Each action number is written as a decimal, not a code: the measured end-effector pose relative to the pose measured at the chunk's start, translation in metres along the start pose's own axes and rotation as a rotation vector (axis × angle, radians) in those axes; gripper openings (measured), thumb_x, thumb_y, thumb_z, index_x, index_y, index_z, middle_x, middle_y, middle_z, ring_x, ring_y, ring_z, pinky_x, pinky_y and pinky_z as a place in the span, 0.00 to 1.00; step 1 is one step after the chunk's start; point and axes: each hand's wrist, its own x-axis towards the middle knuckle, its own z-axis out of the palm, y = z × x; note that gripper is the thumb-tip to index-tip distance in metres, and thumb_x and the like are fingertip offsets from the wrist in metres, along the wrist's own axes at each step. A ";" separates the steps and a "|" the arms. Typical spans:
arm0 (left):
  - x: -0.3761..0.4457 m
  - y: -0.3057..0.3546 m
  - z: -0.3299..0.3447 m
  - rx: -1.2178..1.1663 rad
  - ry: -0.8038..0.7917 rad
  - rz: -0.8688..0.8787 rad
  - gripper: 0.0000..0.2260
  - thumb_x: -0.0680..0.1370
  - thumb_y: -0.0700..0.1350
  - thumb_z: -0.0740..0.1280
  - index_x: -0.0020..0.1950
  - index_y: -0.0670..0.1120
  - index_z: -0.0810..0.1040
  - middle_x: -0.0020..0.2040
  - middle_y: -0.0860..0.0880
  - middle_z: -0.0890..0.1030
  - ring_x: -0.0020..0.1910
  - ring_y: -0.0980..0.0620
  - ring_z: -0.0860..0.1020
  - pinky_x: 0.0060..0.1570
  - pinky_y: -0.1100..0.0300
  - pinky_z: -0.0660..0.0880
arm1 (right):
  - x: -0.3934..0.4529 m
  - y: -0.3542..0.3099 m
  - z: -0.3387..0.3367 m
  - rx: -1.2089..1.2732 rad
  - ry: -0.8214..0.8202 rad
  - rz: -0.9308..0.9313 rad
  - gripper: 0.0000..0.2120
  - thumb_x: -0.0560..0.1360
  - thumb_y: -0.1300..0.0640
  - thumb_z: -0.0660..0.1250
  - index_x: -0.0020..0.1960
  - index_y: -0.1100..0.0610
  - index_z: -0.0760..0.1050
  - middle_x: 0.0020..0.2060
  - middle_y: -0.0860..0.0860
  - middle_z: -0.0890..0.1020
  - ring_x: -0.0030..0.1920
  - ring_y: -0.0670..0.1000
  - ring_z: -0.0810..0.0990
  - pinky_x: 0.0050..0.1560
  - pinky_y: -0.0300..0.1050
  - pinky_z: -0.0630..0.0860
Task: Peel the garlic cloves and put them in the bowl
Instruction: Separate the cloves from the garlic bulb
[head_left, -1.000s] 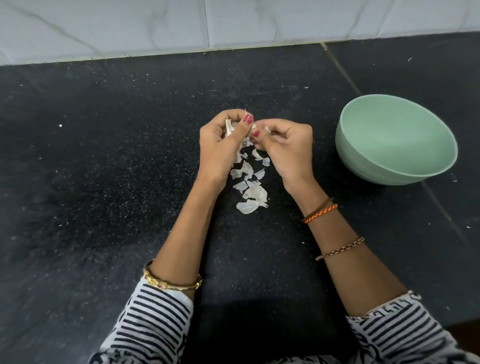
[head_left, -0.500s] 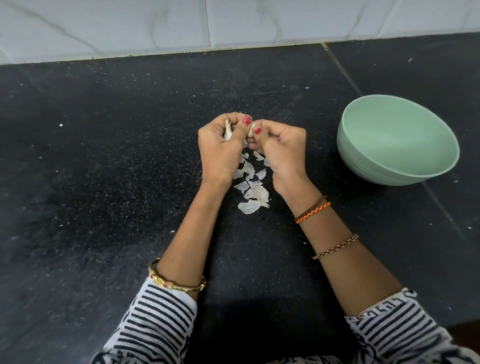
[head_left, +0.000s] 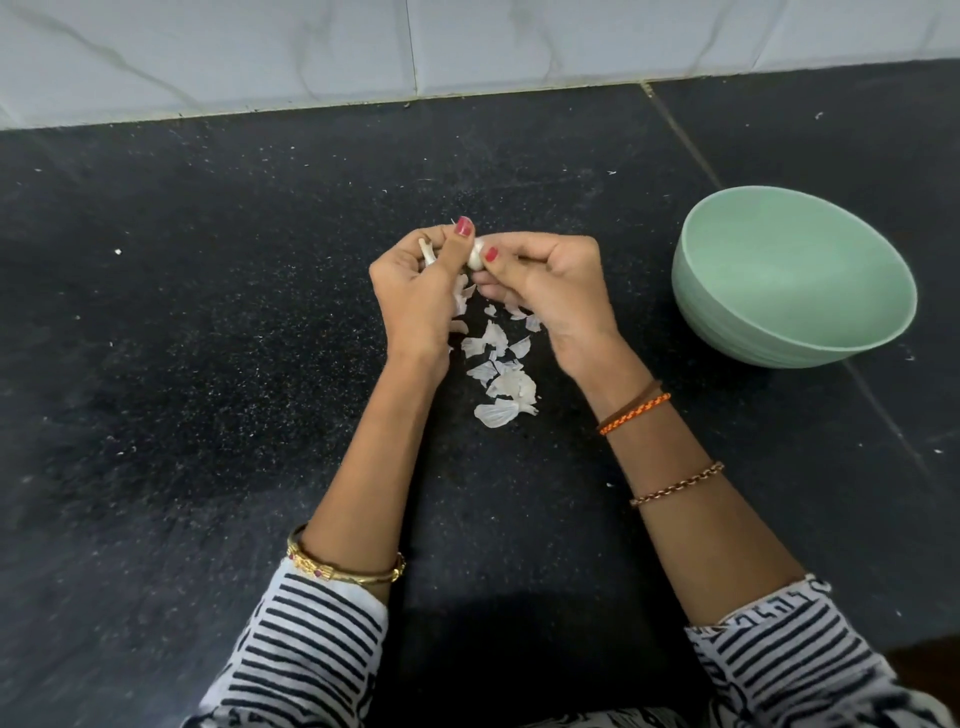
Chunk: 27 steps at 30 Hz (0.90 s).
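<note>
Black speckled stone runs the whole width of the tabletop, and nearest the camera two striped black-and-white sleeves come in from the bottom edge, a gold bangle on the left wrist, a thin chain bracelet and an orange thread band on the right forearm. Just beyond the wrists, a scatter of white papery garlic skins lies on the stone between the two forearms. Above the skins the hands meet: the left hand is curled tight around a piece of garlic, a pale stub poking out to the upper left past the fingers, and the right hand is curled too, its thumb and fingertips pinching a small white garlic clove right where the two thumbs touch. Which way the clove's long axis runs, I can't tell; too little of it shows. Off to the right, well apart from the hands, sits the pale green bowl, its inside showing only bare green. At the far edge, the dark stone ends against a wall of light marbled tiles.
</note>
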 end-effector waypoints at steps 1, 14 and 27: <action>0.001 0.001 -0.001 -0.008 -0.013 -0.033 0.08 0.75 0.41 0.69 0.36 0.45 0.76 0.28 0.50 0.76 0.27 0.55 0.71 0.28 0.63 0.70 | 0.000 -0.002 -0.005 -0.057 -0.051 -0.022 0.07 0.73 0.68 0.67 0.50 0.66 0.79 0.37 0.53 0.82 0.34 0.44 0.82 0.38 0.34 0.78; -0.002 -0.001 -0.003 -0.003 -0.332 0.071 0.09 0.72 0.35 0.70 0.51 0.41 0.79 0.39 0.52 0.83 0.41 0.56 0.81 0.44 0.64 0.76 | -0.001 -0.008 -0.020 -0.072 0.055 -0.024 0.03 0.72 0.65 0.69 0.42 0.60 0.82 0.39 0.55 0.84 0.40 0.48 0.83 0.43 0.39 0.80; 0.003 -0.011 -0.009 0.542 -0.239 0.536 0.11 0.72 0.40 0.67 0.53 0.40 0.82 0.43 0.53 0.80 0.41 0.66 0.77 0.46 0.67 0.75 | 0.000 -0.008 -0.025 -0.098 0.023 0.118 0.03 0.70 0.63 0.71 0.39 0.58 0.82 0.32 0.48 0.82 0.35 0.43 0.77 0.38 0.34 0.74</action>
